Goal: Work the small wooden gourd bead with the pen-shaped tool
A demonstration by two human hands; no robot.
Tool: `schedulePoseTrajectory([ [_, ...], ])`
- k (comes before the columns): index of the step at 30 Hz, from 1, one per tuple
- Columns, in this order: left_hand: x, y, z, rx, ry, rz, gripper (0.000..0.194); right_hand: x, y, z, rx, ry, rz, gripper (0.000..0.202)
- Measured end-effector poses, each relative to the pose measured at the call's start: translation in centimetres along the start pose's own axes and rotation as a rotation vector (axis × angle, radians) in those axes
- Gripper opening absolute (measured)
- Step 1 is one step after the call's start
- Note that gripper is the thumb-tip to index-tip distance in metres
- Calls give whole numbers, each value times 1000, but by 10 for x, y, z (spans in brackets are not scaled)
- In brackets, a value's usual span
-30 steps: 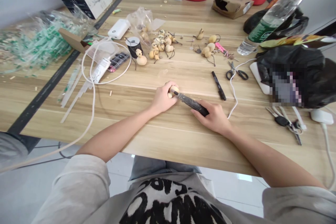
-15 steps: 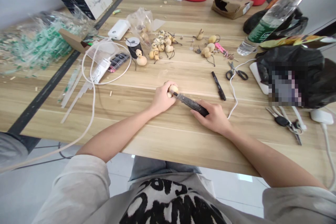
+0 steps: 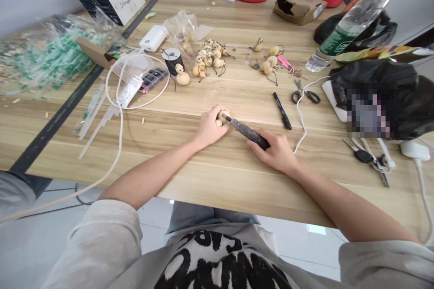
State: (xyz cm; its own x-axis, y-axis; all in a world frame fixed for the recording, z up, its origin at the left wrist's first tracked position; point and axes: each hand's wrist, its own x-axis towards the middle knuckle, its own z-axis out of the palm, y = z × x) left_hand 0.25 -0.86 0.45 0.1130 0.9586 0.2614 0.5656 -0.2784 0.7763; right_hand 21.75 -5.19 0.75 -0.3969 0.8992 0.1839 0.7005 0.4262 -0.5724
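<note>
Held in my left hand [image 3: 210, 127] is a small pale gourd [image 3: 224, 116], with the fingers wrapped round it. My right hand [image 3: 275, 148] grips a dark, pen-shaped rotary tool [image 3: 249, 133], whose narrow tip meets the gourd or lies right at it. Whether the tip cuts into the surface is too small to tell. Beyond my hands sits a cluster of little gourds [image 3: 208, 56] with black cords and drawn faces. One gourd with a face [image 3: 182, 76] stands beside a spool of black cord [image 3: 172, 59].
To the right lie a black marker [image 3: 282, 111], scissors [image 3: 298, 92], keys [image 3: 369, 158] and a white cable [image 3: 301, 117]. More gourds [image 3: 269, 64] rest behind the marker. A water bottle [image 3: 339, 38] stands at the back right. Green-and-clear plastic packets [image 3: 54, 54] are heaped on the left.
The rotary tool's tip has shifted very slightly on the gourd, and my right hand with it. My left hand stays almost where it was.
</note>
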Motion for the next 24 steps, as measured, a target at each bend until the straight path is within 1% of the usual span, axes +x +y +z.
schedulePoseTrajectory([
  [4, 0, -1, 1, -3, 9, 1, 18, 0, 1, 1, 7, 10, -8, 27],
  [14, 1, -4, 2, -8, 3, -16, 24, 0, 2, 1, -24, -20, -22, 31],
  [24, 0, -5, 4, -35, 5, -14, 23, 0, 1, 1, -28, -28, -21, 31],
])
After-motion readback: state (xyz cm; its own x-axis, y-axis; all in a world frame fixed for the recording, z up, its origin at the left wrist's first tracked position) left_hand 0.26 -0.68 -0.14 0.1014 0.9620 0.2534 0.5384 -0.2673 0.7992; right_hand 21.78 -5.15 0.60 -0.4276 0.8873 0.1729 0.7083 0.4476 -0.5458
